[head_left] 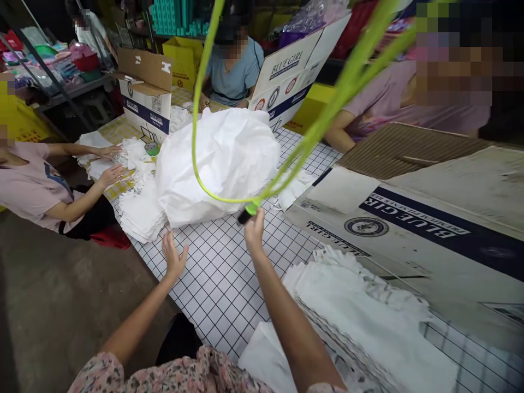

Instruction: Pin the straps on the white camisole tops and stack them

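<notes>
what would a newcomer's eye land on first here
A bulging white plastic bag dominates the middle of the white, black-gridded table, while a lime-green cord loops high above it from the right hand. To the right lies a large Blue Girl cardboard carton.

Right hand (254,232): neon-green cord (213,200), ending in a black tip (244,217). Beyond both hands: white plastic sack (216,164). Under both hands: white table covering (216,289) ruled in a black square grid. Right of the right hand: off-white cardboard carton (413,218) with a navy band and white lettering. Nearer than the left hand (174,256): pink floral sleeve (204,374).
</notes>
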The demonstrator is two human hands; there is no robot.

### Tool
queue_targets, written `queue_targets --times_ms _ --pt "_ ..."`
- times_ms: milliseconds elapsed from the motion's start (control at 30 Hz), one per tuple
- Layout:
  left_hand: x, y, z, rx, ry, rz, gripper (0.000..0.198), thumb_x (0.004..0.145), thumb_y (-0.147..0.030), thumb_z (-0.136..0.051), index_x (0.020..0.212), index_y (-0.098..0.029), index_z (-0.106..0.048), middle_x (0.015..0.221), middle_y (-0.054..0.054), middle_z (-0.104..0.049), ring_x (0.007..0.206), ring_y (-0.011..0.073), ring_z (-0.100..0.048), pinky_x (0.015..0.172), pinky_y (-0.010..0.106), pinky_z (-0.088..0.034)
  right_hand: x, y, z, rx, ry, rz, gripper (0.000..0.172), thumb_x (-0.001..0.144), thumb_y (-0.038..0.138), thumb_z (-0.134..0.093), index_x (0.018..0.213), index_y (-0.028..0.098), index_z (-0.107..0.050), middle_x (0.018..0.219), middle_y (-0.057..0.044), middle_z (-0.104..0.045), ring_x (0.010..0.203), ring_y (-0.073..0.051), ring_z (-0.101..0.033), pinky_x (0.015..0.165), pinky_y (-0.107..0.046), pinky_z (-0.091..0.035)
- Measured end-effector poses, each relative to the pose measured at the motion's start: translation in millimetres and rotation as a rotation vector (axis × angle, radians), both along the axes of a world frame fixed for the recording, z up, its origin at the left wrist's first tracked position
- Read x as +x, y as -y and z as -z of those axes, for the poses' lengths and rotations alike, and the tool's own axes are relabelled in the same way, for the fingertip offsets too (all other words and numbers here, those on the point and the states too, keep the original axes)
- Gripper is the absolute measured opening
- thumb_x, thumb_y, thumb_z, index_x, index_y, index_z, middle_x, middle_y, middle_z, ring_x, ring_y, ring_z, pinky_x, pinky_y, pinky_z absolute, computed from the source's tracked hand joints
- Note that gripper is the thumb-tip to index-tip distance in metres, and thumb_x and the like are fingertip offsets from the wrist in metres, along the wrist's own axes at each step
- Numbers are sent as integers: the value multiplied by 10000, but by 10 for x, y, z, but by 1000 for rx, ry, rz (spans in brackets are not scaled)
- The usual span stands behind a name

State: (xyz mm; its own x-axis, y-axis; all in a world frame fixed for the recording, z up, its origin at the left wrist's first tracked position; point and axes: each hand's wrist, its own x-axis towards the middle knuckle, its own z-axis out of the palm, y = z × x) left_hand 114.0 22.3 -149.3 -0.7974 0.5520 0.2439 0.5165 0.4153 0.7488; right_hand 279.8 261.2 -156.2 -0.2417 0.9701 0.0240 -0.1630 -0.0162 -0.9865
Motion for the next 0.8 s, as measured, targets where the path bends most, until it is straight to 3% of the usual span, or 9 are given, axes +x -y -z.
queue_targets --times_ms 67,167,233,300,433,500,633,733,800 --pt "268 389 293 -293 -161 150 802 1009 -532 -598 1705 -234 -334 1827 212 -166 1735 392 -58 1379 655 -115 229 676 134 185 15 9 416 1046 443 -528 1404 256 -626 1255 -137 -686 1125 -266 -693 963 -491 -635" --pt "504 836 626 -620 -303 378 825 1023 -575 -549 1724 -192 -338 1821 233 -175 1724 419 -81 1368 685 -160 661 1727 362 495 32 -76 310 1002 280 -605 1292 292 -716 1160 -128 -729 1082 -285 -725 965 -531 -656" --pt "525 990 687 -732 -349 555 808 995 -583 -599 1673 -169 -452 1788 248 -268 1707 445 -155 1367 690 -161 968 2290 528 646 72 -114 316 977 177 -616 1232 307 -749 1101 -99 -756 999 -257 -747 1009 -554 -652" --pt "469 1015 654 -765 -362 718 781 962 -588 -648 1618 -175 -542 1761 234 -340 1694 457 -202 1375 690 -102 1242 2660 703 730 125 -128 296 978 141 -613 1171 303 -768 1039 -71 -771 939 -218 -759 1057 -541 -643" --pt "327 797 580 -646 -385 748 934 889 -678 -704 1637 -154 -515 1765 224 -329 1710 452 -124 1383 653 55 1679 2788 1005 799 222 -122 185 1014 205 -648 1129 290 -766 1066 -49 -782 1081 -183 -749 1235 -501 -531" --pt "300 672 570 -606 -402 760 976 871 -693 -708 1660 -165 -481 1790 192 -289 1723 422 -49 1383 620 106 1870 2640 1048 1009 225 -128 122 995 189 -677 1094 225 -739 1144 -94 -769 1190 -220 -709 1286 -571 -466" --pt "291 546 539 -585 -539 807 948 916 -674 -624 1701 -190 -407 1820 118 -243 1737 353 26 1393 559 135 2181 2446 861 1191 298 124 91 947 117 -700 896 188 -676 1022 -73 -721 1090 -202 -670 1295 -538 -479" --pt "254 468 535 -570 -626 804 926 950 -671 -564 1713 -182 -370 1832 84 -228 1740 345 32 1400 560 115 2352 2688 740 1143 316 243 166 962 99 -617 843 215 -620 941 -40 -684 979 -177 -643 1216 -505 -560" --pt "229 394 532 -563 -648 789 927 967 -648 -546 1704 -115 -365 1833 111 -222 1734 378 23 1395 589 89 2478 2999 785 1027 322 250 186 985 115 -572 839 228 -590 891 -31 -657 899 -164 -625 1166 -498 -589"
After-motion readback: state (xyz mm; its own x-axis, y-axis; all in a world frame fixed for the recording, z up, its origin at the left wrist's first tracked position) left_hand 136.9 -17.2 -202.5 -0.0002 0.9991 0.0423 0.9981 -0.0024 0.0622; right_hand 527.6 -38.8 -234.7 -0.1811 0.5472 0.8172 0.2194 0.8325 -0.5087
